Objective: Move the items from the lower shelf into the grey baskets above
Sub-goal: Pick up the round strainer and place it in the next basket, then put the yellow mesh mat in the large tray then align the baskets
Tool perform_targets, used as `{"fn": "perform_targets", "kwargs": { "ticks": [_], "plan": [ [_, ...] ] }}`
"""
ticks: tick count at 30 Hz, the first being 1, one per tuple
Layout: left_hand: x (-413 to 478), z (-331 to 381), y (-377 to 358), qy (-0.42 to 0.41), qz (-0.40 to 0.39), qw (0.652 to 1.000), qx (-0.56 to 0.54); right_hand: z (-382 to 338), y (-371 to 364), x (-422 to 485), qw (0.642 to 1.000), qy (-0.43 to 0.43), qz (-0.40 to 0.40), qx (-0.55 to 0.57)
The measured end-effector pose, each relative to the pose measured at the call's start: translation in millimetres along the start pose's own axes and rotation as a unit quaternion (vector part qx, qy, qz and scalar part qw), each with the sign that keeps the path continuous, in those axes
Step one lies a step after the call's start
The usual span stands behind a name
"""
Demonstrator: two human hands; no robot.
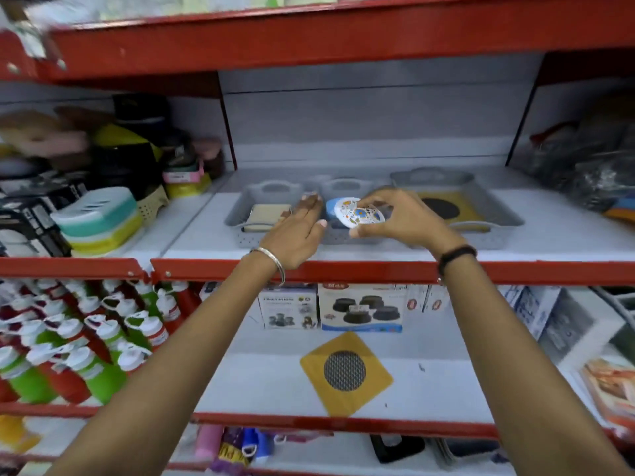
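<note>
Three grey baskets stand in a row on the upper shelf. The left basket [240, 231] holds a beige flat item [266, 216]. My right hand [402, 218] grips a white oval item with a flower print [357, 213] over the middle basket [343, 237], where something blue [331, 207] also shows. My left hand [299, 235] hovers flat, fingers apart, between the left and middle baskets. The right basket [498, 214] holds a yellow square mat with a black mesh circle [443, 207]. A matching yellow mat [345, 372] lies on the lower shelf.
Boxes [360, 307] stand at the back of the lower shelf. Red and green bottles [79, 341] crowd the lower left. Stacked soap cases [99, 221] and dark goods fill the upper left; bagged items [591, 159] sit upper right. Red shelf rails [343, 271] front each level.
</note>
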State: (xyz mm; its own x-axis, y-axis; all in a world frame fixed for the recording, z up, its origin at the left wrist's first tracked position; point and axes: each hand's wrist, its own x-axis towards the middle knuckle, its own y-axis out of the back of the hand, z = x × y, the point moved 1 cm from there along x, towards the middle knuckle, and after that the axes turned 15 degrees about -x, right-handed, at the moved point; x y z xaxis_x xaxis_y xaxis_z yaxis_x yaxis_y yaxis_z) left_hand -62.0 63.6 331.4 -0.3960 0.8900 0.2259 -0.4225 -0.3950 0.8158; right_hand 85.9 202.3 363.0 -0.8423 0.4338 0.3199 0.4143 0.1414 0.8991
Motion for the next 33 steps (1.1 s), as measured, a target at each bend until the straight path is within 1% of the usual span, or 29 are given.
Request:
{"fn": "perform_targets", "kwargs": {
  "ticks": [2,4,6,10,13,16,17,19,21,23,25,27,28,30,32,33],
  "plan": [
    [20.2,-1.6,6.1,0.004,-0.017,1.000,-0.015,5.2,-2.2,23.4,0.999,-0.029,-0.013,0.011],
    [40.3,-7.3,8.5,0.001,-0.004,1.000,-0.025,12.2,-9.7,47.5,0.998,-0.047,-0.040,-0.015],
    [55.3,-11.4,4.7,0.008,-0.007,1.000,-0.025,19.8,-20.8,64.6,0.996,-0.057,-0.060,-0.043],
    [75.6,-10.2,-6.8,0.002,-0.048,0.998,0.038,30.8,-37.1,77.6,0.992,-0.050,-0.082,-0.084],
    [83.1,-9.9,-10.5,-0.003,-0.055,0.994,0.099,37.8,-46.7,80.1,0.991,-0.032,-0.102,-0.085],
    [86.7,-10.2,-11.6,0.004,-0.071,0.985,0.154,38.4,-49.9,83.2,0.985,-0.048,-0.127,-0.110],
    [87.0,-9.1,-11.1,0.009,-0.077,0.984,0.162,37.4,-49.6,83.8,0.981,-0.057,-0.141,-0.120],
    [84.8,-5.6,-9.4,0.015,-0.076,0.985,0.156,32.3,-45.9,81.0,0.980,-0.062,-0.141,-0.127],
    [78.6,-2.8,-7.6,-0.002,-0.036,0.993,0.113,29.1,-42.1,73.6,0.989,-0.055,-0.084,-0.110],
    [64.1,1.7,-6.9,-0.049,0.047,0.997,0.038,24.7,-39.0,59.3,0.996,-0.042,0.026,-0.079],
    [40.8,7.2,-10.3,-0.112,0.132,0.985,-0.013,14.0,-34.5,36.1,0.990,0.004,0.137,-0.039],
    [11.4,10.8,-19.9,-0.167,0.190,0.966,-0.057,1.2,-30.4,4.9,0.974,0.043,0.223,0.020],
    [-4.3,11.9,-26.0,-0.188,0.209,0.956,-0.083,-2.6,-31.9,-11.2,0.967,0.049,0.248,0.047],
    [-33.8,9.5,-41.2,-0.220,0.236,0.940,-0.111,-7.7,-41.5,-43.0,0.959,0.038,0.269,0.085],
    [-61.4,2.3,-63.0,-0.229,0.244,0.934,-0.122,-6.7,-63.5,-72.7,0.959,0.018,0.263,0.105],
    [-71.8,-2.2,-74.1,-0.227,0.241,0.935,-0.128,-3.6,-76.3,-83.1,0.963,0.008,0.246,0.113]
  ]
}}
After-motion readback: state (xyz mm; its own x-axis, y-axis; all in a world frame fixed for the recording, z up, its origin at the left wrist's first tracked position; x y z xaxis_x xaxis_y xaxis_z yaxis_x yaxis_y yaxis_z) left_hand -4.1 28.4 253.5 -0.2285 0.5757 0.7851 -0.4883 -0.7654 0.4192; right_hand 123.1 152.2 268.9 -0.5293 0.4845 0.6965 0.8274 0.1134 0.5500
